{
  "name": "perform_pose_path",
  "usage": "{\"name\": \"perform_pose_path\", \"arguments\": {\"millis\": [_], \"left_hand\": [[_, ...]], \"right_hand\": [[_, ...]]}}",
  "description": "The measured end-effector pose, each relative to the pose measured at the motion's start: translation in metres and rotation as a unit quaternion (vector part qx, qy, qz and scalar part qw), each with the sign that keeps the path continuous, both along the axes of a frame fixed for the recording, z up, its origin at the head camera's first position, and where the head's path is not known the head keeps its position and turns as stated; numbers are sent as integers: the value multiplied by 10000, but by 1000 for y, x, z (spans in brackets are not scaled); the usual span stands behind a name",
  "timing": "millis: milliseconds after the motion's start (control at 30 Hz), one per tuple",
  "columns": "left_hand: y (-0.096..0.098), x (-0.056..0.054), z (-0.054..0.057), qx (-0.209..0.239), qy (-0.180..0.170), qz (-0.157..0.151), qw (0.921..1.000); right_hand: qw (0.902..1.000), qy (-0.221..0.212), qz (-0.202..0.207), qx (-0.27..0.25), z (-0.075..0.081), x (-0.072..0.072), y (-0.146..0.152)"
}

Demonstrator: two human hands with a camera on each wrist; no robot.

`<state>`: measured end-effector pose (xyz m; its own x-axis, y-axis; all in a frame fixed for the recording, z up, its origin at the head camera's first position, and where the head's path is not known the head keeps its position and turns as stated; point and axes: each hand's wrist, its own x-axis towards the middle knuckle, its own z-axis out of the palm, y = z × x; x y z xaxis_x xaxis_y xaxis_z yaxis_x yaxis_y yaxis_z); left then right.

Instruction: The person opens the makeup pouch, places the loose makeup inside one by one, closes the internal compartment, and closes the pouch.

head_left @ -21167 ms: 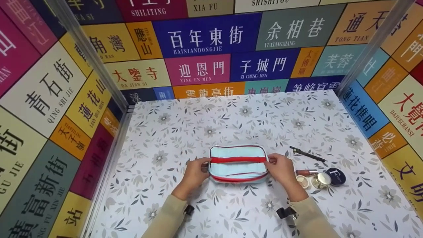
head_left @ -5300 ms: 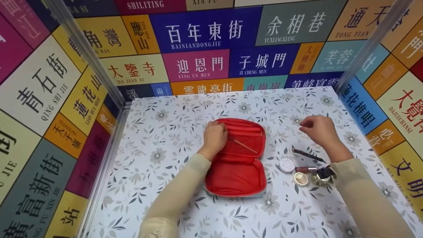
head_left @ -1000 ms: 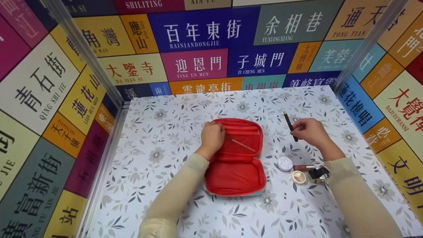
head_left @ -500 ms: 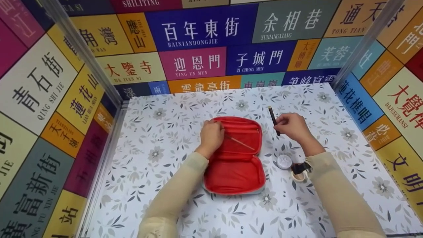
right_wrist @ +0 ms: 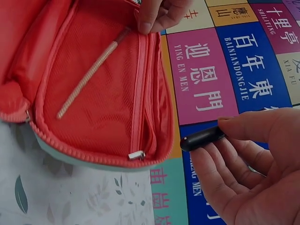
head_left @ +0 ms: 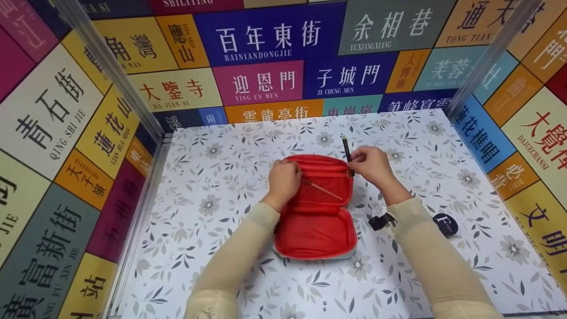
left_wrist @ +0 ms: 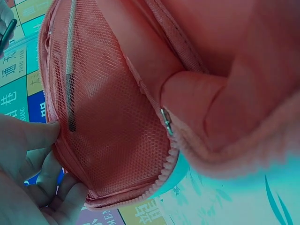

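A cosmetic bag (head_left: 315, 237), red inside and pale blue outside, lies unzipped and spread wide on the table. My left hand (head_left: 283, 182) grips the upper left edge of its raised lid, thumb on the zipped pocket's border in the left wrist view. Behind the lid's mesh lies a slim brush (right_wrist: 86, 80) with a pale handle and darker end. Between thumb and fingers, my right hand (head_left: 372, 166) pinches a black cosmetic pencil (head_left: 346, 149), held steeply at the lid's upper right corner. The pocket's zipper pull (right_wrist: 137, 154) sits at that end.
A dark round compact (head_left: 445, 225) marked with an F lies right of my right sleeve (head_left: 429, 239). The sleeve and black wrist strap (head_left: 380, 220) hide the other cosmetics. Sign-printed walls (head_left: 270, 35) border the floral tabletop (head_left: 248, 150) at the back and sides.
Earlier the bag was closed between both hands; now it is open with the brush in its mesh pocket. My right hand has picked up the pencil and carried it left to the lid.
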<state>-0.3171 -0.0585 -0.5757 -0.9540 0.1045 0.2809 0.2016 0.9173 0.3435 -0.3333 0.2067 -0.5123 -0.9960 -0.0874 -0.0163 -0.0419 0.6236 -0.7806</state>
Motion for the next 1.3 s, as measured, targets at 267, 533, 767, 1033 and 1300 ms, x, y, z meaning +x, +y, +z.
{"name": "perform_pose_path", "arguments": {"millis": [267, 533, 767, 1033, 1300], "left_hand": [[-2, 2, -3, -57, 2, 32, 10000], [-3, 5, -1, -31, 78, 63, 9999], [-4, 9, -1, 132, 208, -8, 9997], [-1, 10, -3, 308, 120, 67, 9994], [1, 11, -3, 402, 192, 121, 9989]], "right_hand": [[9999, 123, -70, -6, -10, -2, -17], [9996, 190, -162, -89, -21, -4, -27], [9983, 338, -260, -395, -27, -5, -36], [9970, 400, -268, -604, -29, -9, -47], [9967, 490, -186, -620, -33, -13, -54]]}}
